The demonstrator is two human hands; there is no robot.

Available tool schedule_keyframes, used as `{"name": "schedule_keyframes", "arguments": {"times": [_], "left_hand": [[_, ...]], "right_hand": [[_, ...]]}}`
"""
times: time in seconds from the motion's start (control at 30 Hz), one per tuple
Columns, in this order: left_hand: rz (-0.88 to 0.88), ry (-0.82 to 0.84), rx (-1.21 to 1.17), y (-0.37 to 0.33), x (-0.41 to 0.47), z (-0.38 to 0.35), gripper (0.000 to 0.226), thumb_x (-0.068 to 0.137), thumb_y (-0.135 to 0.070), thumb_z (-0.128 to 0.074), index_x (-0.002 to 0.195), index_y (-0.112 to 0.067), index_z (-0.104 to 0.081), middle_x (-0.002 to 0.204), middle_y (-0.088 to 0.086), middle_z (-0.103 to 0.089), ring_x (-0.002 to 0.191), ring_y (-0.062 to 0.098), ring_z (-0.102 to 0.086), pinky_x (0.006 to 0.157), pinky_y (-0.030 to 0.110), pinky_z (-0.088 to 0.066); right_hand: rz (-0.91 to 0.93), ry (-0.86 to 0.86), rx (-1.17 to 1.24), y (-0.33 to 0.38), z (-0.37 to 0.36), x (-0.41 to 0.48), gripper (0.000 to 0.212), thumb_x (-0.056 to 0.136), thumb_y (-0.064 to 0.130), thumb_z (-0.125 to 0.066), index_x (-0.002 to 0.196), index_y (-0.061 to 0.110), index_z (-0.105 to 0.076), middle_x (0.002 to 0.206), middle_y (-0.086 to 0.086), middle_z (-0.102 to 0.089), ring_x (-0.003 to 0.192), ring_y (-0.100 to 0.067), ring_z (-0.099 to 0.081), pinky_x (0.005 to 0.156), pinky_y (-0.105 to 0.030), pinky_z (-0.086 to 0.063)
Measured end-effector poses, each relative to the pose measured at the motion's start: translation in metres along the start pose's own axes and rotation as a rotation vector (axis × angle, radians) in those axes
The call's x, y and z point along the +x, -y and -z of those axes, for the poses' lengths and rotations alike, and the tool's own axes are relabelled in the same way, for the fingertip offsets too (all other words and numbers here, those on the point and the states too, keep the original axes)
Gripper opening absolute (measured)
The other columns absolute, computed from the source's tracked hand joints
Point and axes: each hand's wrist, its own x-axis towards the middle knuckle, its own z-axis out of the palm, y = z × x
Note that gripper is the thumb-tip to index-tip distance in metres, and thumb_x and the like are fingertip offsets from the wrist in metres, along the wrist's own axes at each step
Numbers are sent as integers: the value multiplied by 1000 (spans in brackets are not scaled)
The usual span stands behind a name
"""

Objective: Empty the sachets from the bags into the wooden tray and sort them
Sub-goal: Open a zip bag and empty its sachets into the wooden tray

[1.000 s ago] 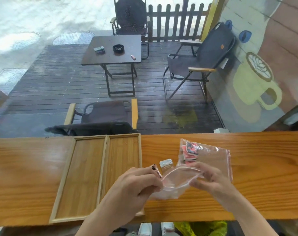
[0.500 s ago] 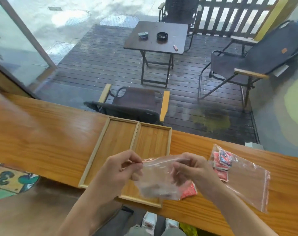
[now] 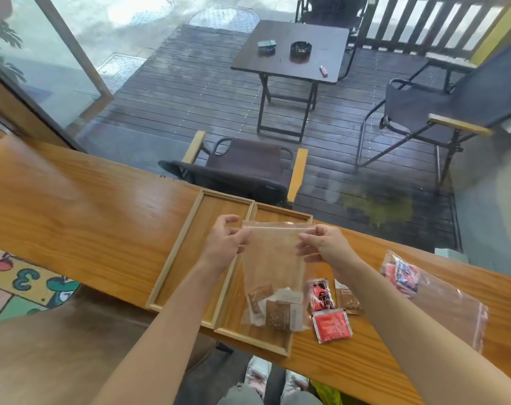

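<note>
From the head camera, a person's left hand (image 3: 225,244) and right hand (image 3: 326,244) hold a clear zip bag (image 3: 273,267) upright between them, each pinching one top corner between thumb and fingers, so both grips are narrow and closed on the plastic. The bag hangs over the right compartment of the wooden tray (image 3: 172,258), its opening at the top and stretched flat. Brown and white sachets (image 3: 273,306) sit bunched in the bag's bottom, just above the tray floor near the tray's near right corner; whether the bag's lower edge touches the wood cannot be told.

The tray lies on a long wooden counter (image 3: 82,217), with its far end at the counter's far edge and its near end at the near edge. Both compartments show bare wood where they can be seen.

On the counter just right of the tray lie three loose packets: a red sachet (image 3: 331,325) closest to the near edge, a red-and-black sachet (image 3: 320,295) behind it, and a brown sachet (image 3: 347,299) beside that. Further right, a second clear bag (image 3: 444,305) lies flat, with red sachets gathered at its far end (image 3: 401,274).
</note>
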Motion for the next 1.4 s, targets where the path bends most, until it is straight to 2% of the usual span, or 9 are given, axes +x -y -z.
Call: {"name": "schedule_keyframes", "arguments": {"times": [0.2, 0.33, 0.47, 0.6, 0.77, 0.87, 0.97, 1.13, 1.4], "left_hand": [[316, 58, -2, 49, -26, -7, 47, 89, -30, -57, 128, -27, -32, 108, 1, -57, 98, 16, -58, 80, 32, -47], [404, 110, 66, 76, -53, -16, 33, 89, -23, -57, 118, -17, -43, 100, -1, -61, 87, 9, -61, 67, 24, -48], [330, 58, 336, 87, -67, -28, 9, 91, -21, -51, 98, -17, -56, 97, 0, -62, 85, 11, -59, 72, 28, -50], [263, -72, 410, 79, -68, -40, 17, 94, -22, -43, 85, -18, -57, 90, 0, -62, 82, 16, -58, 72, 34, -48], [289, -129, 164, 73, -63, -32, 18, 91, -31, -52, 105, -20, -47, 105, 1, -57, 94, 15, -56, 77, 32, -52], [223, -32, 321, 80, -71, -26, 42, 83, -39, -62, 114, -24, -39, 106, -5, -51, 98, 13, -53, 73, 24, -46], [184, 24, 443, 85, -76, -28, 37, 79, -39, -66, 105, -27, -42, 100, -5, -57, 93, 14, -57, 78, 30, -50], [230, 56, 398, 81, -70, -31, 12, 87, -24, -58, 88, -13, -58, 86, 1, -63, 81, 19, -58, 77, 38, -48], [301, 103, 67, 61, -72, -12, 20, 91, -25, -53, 78, -9, -57, 94, 13, -66, 72, 19, -61, 71, 42, -56]], "right_hand": [[-140, 46, 8, -41, 1, -19, 11, 88, 16, -59, 93, 7, -60, 87, -10, -68, 74, -19, -65, 63, -28, -53], [-181, 119, -1, -66, -2, -39, 11, 86, 18, -63, 85, 7, -62, 76, -8, -68, 65, -17, -63, 59, -28, -50], [-181, 113, 18, -76, -9, -48, 15, 86, 6, -61, 71, 5, -58, 70, -13, -67, 59, -19, -64, 52, -25, -51], [-184, 31, 9, -69, -19, -45, 16, 88, 10, -60, 72, 7, -58, 64, -9, -64, 52, -17, -60, 46, -25, -47], [-160, -45, -42, -59, -21, -38, 16, 87, 26, -60, 98, 15, -54, 93, -4, -63, 77, -15, -60, 60, -25, -48], [-217, 31, -120, -62, -14, -46, 24, 84, 32, -64, 98, 18, -52, 98, -4, -63, 86, -17, -64, 63, -31, -55], [-330, 202, -133, -70, -12, -56, 32, 80, 37, -68, 101, 17, -53, 98, -6, -65, 79, -19, -69, 56, -26, -55], [-309, 181, -61, -78, -23, -67, 19, 87, 20, -62, 97, 4, -55, 64, -6, -63, 47, -15, -59, 42, -25, -47], [-219, 85, 96, -54, -27, -85, 30, 92, 25, -53, 69, 7, -54, 42, -3, -54, 31, -13, -43, 31, -22, -34]]}}
